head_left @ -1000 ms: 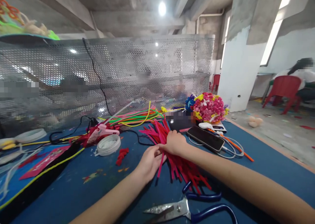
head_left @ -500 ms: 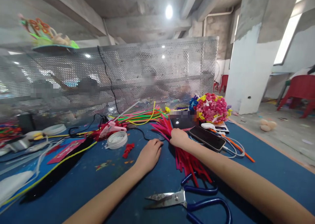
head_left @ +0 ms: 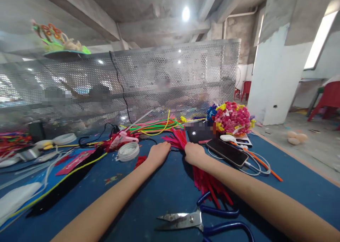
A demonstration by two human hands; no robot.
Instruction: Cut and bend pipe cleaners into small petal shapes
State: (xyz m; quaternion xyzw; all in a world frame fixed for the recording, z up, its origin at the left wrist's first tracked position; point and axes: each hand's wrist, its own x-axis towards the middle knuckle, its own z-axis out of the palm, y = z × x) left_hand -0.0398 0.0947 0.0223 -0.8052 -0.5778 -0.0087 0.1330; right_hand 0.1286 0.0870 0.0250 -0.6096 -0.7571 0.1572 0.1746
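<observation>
Head view: nearest on the blue tabletop (head_left: 138, 213) lie scissors (head_left: 195, 219) with blue handles, blades parted and pointing left. Just beyond, the lower ends of a bundle of red and pink fuzzy stems (head_left: 205, 183) fan down close to the upper handle. The right hand (head_left: 196, 153) is closed around the middle of that bundle, its shorter ends splaying out past the fist. The left hand (head_left: 158, 153), fingers curled, is near those splayed tips; whether it grips anything cannot be told. A small red piece (head_left: 140, 161) shows partly behind the left forearm, with a white ring-shaped roll (head_left: 128, 152) past it. Right of the bundle lies a dark-screened phone (head_left: 227, 152). Farther back are green, orange and yellow stems (head_left: 154, 125) and a pink flower cluster (head_left: 233, 118), before a perforated metal panel (head_left: 143, 79).
</observation>
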